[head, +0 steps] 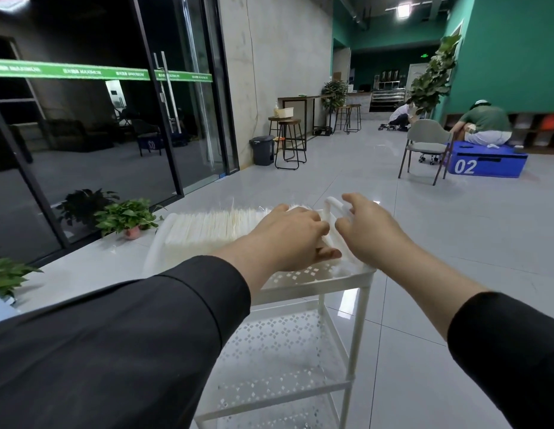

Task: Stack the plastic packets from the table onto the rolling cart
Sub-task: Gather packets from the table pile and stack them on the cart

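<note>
At frame centre, your left hand (296, 235) grips the right end of the packets (214, 226) stacked on the cart (340, 280); your right hand (367, 227), fingers loosely curled, touches the handle (331, 203).

hands (288, 236) 2 | cart (359, 292) 1 | stools (289, 140) 4 | chair (424, 144) 1

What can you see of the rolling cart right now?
The rolling cart is white, apparently metal, with perforated shelves on thin posts and a looped handle at each end. It stands upright on the grey tiled floor. A row of pale plastic packets fills its top shelf. The left hand rests on them; the right hand reaches the far handle.
</note>
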{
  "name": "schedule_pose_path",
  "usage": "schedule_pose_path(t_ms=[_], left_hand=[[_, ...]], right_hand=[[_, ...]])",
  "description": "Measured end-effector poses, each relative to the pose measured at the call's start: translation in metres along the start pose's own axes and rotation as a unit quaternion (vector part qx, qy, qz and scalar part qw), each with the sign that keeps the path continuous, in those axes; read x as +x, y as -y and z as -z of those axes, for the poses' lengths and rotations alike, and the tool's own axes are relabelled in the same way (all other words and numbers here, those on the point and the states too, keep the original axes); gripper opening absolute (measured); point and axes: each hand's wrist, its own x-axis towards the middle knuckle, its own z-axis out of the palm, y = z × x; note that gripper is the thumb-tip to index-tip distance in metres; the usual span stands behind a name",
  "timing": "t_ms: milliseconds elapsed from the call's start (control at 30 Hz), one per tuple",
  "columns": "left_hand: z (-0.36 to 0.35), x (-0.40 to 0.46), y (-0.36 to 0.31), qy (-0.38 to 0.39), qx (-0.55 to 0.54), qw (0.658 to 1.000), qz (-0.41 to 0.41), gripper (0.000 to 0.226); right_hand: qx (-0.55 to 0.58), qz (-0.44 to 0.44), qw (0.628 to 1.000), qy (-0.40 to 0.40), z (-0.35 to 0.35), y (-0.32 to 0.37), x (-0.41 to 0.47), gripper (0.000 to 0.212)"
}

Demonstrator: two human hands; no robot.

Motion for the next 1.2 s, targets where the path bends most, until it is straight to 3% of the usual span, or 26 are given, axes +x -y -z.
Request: schedule_pose_path(t_ms=[67, 133, 233, 367, 467, 567, 700, 833, 967, 1200], left_hand=[[0.003, -0.003, 0.002, -0.005, -0.028, 1.0, 0.006, 0.068], [0.011, -0.011, 0.004, -0.01, -0.045, 0.999, 0.006, 0.073], [0.028, -0.033, 0.015, -0.036, -0.092, 0.994, 0.04, 0.061], [0.037, -0.07, 0.048, -0.099, -0.206, 0.954, 0.195, 0.046], [0.028, -0.087, 0.066, -0.009, -0.179, 0.954, 0.242, 0.057], [0.019, -0.089, 0.071, 0.072, -0.15, 0.958, 0.234, 0.065], [0.012, -0.09, 0.076, 0.078, -0.155, 0.957, 0.231, 0.064], [0.01, -0.092, 0.076, 0.067, -0.152, 0.962, 0.217, 0.069], [0.016, -0.097, 0.071, 0.075, -0.121, 0.972, 0.19, 0.102], [0.017, -0.102, 0.073, 0.089, -0.147, 0.967, 0.187, 0.115]], right_hand=[[-0.074, 0.102, 0.987, -0.1, 0.0, 0.005, -0.008, 0.042], [-0.057, 0.14, 0.978, -0.145, 0.001, 0.013, -0.01, 0.038], [-0.036, 0.102, 0.992, -0.057, -0.001, 0.03, -0.008, 0.04], [-0.074, 0.041, 0.996, 0.038, -0.009, 0.048, -0.012, 0.042], [-0.069, -0.013, 0.993, 0.092, -0.015, 0.052, -0.011, 0.042], [-0.062, -0.059, 0.989, 0.119, -0.021, 0.051, -0.014, 0.065], [0.013, -0.094, 0.99, 0.107, -0.03, 0.046, -0.014, 0.081], [0.106, -0.092, 0.985, 0.104, -0.037, 0.038, -0.008, 0.068], [0.148, -0.065, 0.98, 0.116, -0.04, 0.037, -0.006, 0.035], [0.216, -0.041, 0.96, 0.173, -0.042, 0.043, -0.008, 0.047]])
